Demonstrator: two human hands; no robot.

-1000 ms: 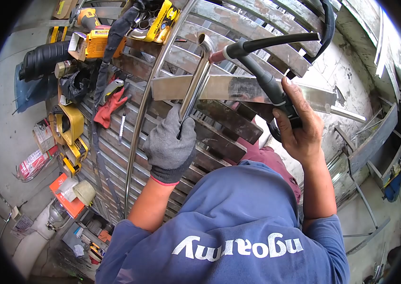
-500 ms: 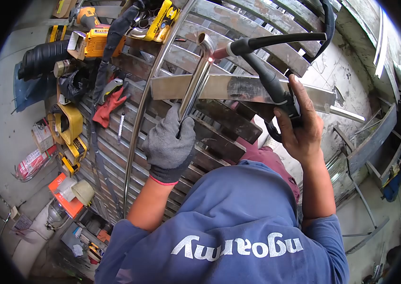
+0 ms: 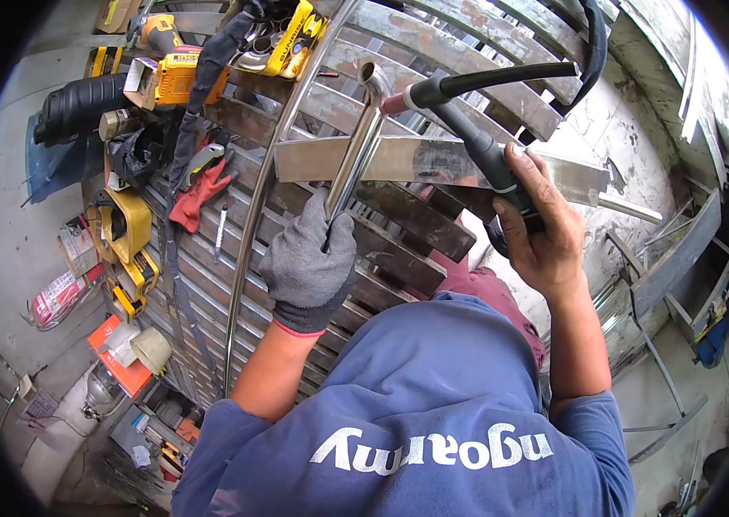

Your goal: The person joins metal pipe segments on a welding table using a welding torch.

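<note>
My left hand [image 3: 308, 258], in a grey knit glove, is closed around the lower part of a shiny metal tube [image 3: 352, 159] with a bent, open upper end. In my bare right hand [image 3: 543, 220] is a black TIG welding torch [image 3: 478, 142], gripped by its handle. Its pinkish nozzle [image 3: 393, 104] points left, right at the tube just under the bend. Behind the tube and torch runs a flat metal bar [image 3: 308, 160], with a dark stain near its middle.
Beneath lies a slatted metal bench [image 3: 416, 220], crossed by a long polished pipe [image 3: 254, 215]. On the left are a red glove [image 3: 195, 200], a marker [image 3: 220, 231], a yellow power tool [image 3: 176, 76] and a yellow box [image 3: 295, 39]. Metal offcuts [image 3: 674, 250] lie at right.
The bright glow at the tube beside the nozzle no longer shows. My right hand and the torch have shifted slightly left; my left hand holds the tube in the same place.
</note>
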